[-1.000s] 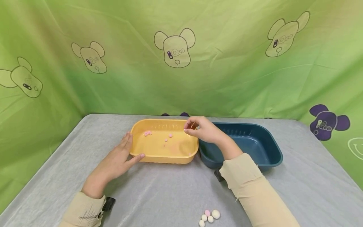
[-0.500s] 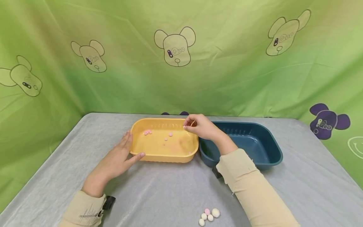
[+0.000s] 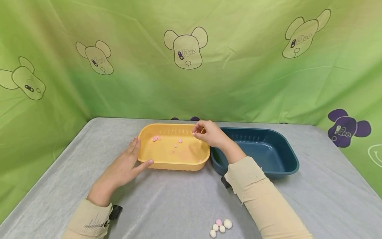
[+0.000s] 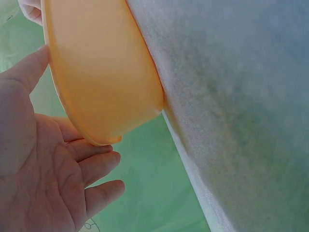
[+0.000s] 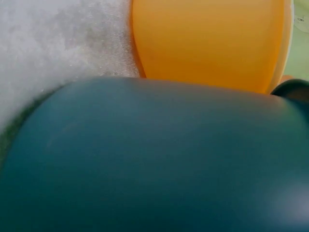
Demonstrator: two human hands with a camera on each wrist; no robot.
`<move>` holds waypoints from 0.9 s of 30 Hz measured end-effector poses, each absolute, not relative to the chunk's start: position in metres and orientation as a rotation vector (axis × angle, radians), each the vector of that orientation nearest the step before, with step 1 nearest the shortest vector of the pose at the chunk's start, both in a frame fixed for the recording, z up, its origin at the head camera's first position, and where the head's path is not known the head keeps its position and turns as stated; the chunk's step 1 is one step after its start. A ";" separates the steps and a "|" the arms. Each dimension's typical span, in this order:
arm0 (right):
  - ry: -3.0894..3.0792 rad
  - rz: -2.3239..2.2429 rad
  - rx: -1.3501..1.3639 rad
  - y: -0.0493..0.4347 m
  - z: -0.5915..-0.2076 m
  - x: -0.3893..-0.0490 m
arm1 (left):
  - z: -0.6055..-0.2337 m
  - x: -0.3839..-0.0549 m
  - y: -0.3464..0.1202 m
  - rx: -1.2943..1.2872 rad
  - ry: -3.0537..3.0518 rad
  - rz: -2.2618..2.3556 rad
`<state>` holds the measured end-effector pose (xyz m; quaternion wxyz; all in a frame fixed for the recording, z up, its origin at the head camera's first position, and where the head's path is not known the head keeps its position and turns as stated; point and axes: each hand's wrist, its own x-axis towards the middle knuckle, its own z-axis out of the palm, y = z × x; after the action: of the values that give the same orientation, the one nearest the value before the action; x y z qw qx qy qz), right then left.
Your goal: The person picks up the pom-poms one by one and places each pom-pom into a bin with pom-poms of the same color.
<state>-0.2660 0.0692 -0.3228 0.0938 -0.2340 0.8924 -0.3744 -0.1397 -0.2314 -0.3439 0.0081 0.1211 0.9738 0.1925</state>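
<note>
My left hand (image 3: 123, 166) rests against the left end of a yellow basin (image 3: 173, 165). Its fingers lie along the outer wall and the thumb touches the front rim; the left wrist view shows these fingers fairly straight. Over the basin's back right corner, my right hand (image 3: 210, 135) pinches a tiny pale pink ball (image 3: 193, 133) between thumb and forefinger. Several small pink balls (image 3: 156, 138) lie scattered on the basin floor. The right wrist view shows only the basins' outer walls, with nearly all of the hand hidden.
A dark blue basin (image 3: 286, 167) stands close against the yellow one's right side, under my right forearm. Near the front of the grey cloth-covered table (image 3: 167, 202) sits a cluster of white balls (image 3: 228, 223) with one pink ball (image 3: 219, 222). A green printed curtain (image 3: 131, 96) hangs behind.
My right forearm has shifted slightly left, while the right hand stays over the same corner with its pinch. The left hand and both basins keep their places; the view tilts slightly.
</note>
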 end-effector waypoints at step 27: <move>2.633 -1.147 -0.698 0.082 -0.319 -0.261 | -0.344 -0.140 -0.231 0.372 3.038 0.610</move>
<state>-0.2612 0.0825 -0.3187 0.0928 -0.2352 0.8869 -0.3865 -0.1400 -0.2307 -0.3439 0.0104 0.1193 0.9734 0.1955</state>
